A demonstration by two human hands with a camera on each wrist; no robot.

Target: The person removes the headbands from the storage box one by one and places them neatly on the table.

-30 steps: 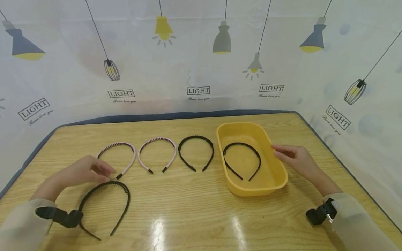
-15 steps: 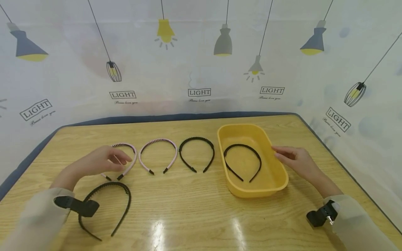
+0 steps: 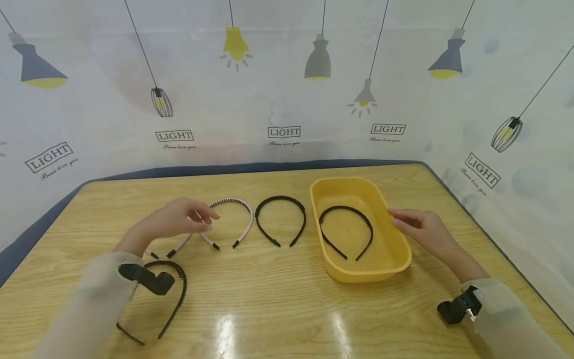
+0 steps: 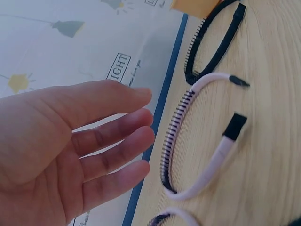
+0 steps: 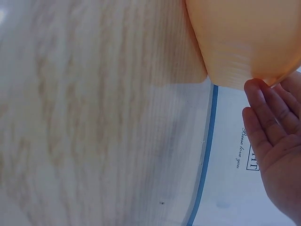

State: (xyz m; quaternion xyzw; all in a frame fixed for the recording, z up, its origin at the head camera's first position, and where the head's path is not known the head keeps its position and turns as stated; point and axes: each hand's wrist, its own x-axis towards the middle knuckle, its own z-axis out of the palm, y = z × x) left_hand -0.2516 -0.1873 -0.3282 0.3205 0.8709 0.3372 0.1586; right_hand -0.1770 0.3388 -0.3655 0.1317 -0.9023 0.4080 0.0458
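Observation:
My left hand (image 3: 181, 218) hovers over the pink headbands with its fingers relaxed and nothing in them. Under it lies a pink headband (image 3: 181, 245), partly hidden. Beyond its fingertips is a second pink headband (image 3: 245, 234), seen in the left wrist view as a pink headband (image 4: 171, 141) with dark teeth. A black headband (image 3: 281, 197) lies to the right of these, and another black headband (image 3: 183, 289) sits near my left forearm. My right hand (image 3: 423, 229) holds the right rim of a yellow basin (image 3: 358, 275). Inside the basin rests a thin black headband (image 3: 369, 229).
A wooden table (image 3: 251, 299) carries everything. Behind it hangs a pale cloth backdrop (image 3: 224, 104) printed with lamps, and a dark blue strip (image 3: 215, 169) borders the table's far edge. Dark cameras are strapped to both wrists.
My left hand has let go of the near black headband, left it on the table, then moved right and away across the pink headbands. The right hand stays at the basin.

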